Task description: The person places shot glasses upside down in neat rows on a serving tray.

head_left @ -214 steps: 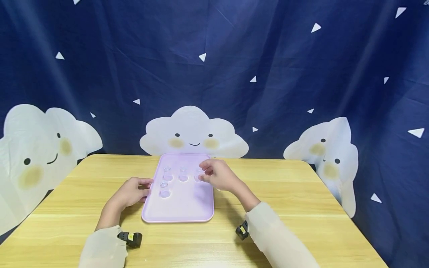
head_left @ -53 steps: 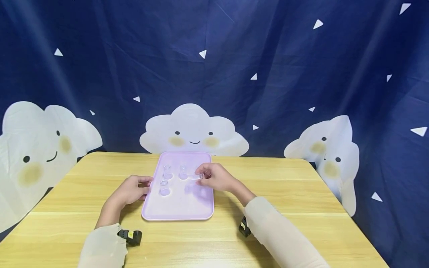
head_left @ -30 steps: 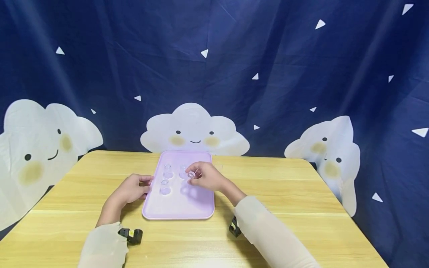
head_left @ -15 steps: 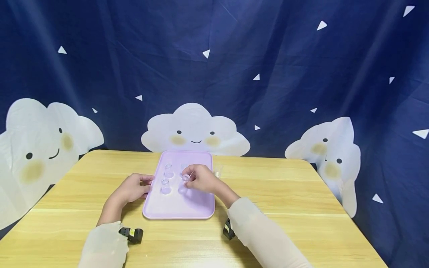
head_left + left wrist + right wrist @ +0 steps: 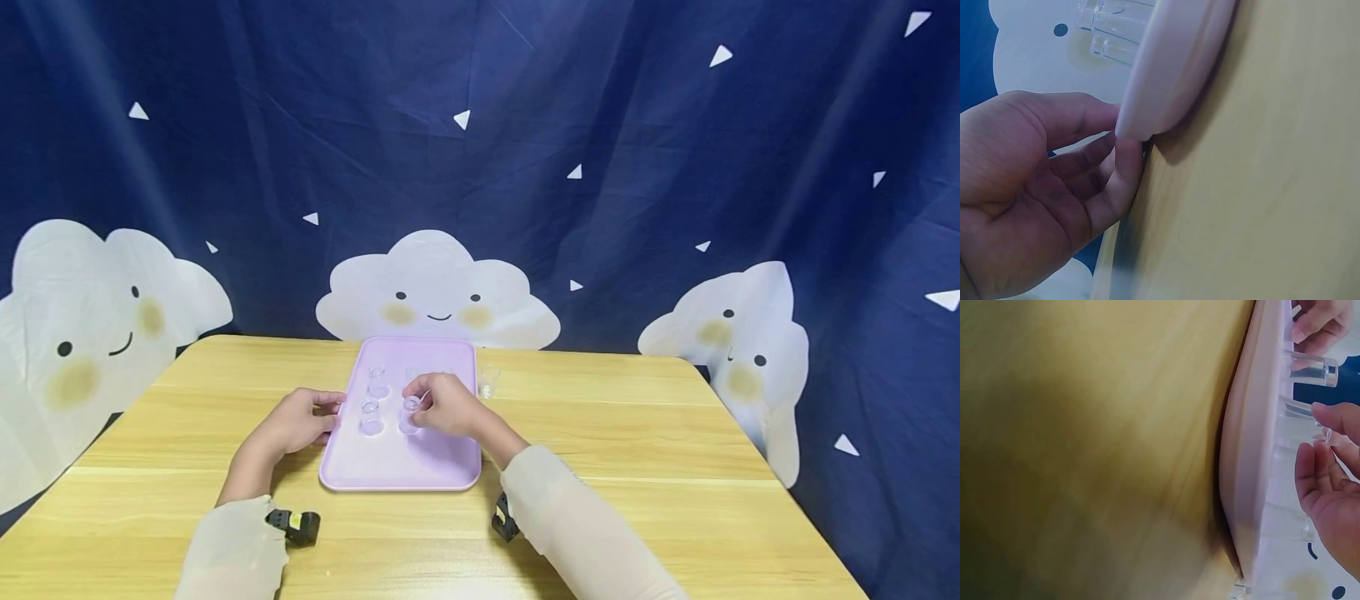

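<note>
On a light purple tray (image 5: 438,467), several small clear shot glasses stand, seemingly mouth down with the narrow thick ends up. My right hand (image 5: 447,406) pinches one shot glass (image 5: 410,415) by its upper end between thumb and fingertips, its lower end right at the tray. Left of it stands another glass (image 5: 371,418); behind are the back-row glasses (image 5: 377,382), partly hidden by the right hand. At the tray's left edge my left hand (image 5: 298,421) holds the rim; in the left wrist view its fingers (image 5: 1124,178) reach under the rim.
A clear glass (image 5: 489,382) stands mouth up on the wooden table (image 5: 600,467), just right of the tray. Behind the table hangs a dark blue curtain (image 5: 600,125) with white clouds and triangles. Black wrist cameras (image 5: 300,527) sit at both sleeves.
My right hand has moved left and toward the front with the glass, turning it from sideways to upright and lowering it to the tray. The left hand stays at the tray's edge.
</note>
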Motion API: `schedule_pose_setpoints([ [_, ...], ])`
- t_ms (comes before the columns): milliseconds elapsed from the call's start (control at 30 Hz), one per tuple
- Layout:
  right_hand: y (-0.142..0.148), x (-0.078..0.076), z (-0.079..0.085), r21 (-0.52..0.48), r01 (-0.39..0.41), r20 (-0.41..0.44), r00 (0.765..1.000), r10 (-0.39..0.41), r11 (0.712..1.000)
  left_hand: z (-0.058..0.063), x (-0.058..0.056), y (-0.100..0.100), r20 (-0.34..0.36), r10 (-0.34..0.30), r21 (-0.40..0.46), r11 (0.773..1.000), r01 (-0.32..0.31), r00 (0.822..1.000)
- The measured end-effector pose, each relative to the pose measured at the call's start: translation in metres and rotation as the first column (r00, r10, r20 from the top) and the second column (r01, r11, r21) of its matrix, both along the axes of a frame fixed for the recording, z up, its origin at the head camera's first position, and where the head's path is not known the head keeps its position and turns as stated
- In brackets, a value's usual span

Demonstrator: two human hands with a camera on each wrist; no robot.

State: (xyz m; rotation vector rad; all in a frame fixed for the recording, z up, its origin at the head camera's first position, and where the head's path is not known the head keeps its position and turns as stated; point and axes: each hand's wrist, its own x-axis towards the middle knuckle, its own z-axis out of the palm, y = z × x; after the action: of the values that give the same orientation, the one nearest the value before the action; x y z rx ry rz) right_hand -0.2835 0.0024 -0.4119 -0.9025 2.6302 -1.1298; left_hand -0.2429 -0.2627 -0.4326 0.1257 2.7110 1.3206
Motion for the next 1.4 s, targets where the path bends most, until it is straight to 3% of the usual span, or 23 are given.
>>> schedule_pose_setpoints([
  [800, 0.002, 0.0, -0.002, -0.035, 0.019, 0.031, 0.999, -0.017, 0.999, -0.002, -0.001, -0.001, -0.001, -0.002, -0.002, 1.0, 0.002, 1.0],
  [1033, 0.008, 0.001, 0.005, -0.047, 0.02, 0.053, 0.998, -0.018, 0.999, -0.002, 0.0, -0.001, 0.002, 0.001, -0.006, 1.0, 0.0, 1.0],
  [1400, 0.018, -0.003, 0.019, -0.035, -0.02, -0.024, 1.0, 0.019, 0.999, -0.003, -0.001, -0.001, 0.005, 0.001, -0.019, 1.0, -0.001, 1.0],
])
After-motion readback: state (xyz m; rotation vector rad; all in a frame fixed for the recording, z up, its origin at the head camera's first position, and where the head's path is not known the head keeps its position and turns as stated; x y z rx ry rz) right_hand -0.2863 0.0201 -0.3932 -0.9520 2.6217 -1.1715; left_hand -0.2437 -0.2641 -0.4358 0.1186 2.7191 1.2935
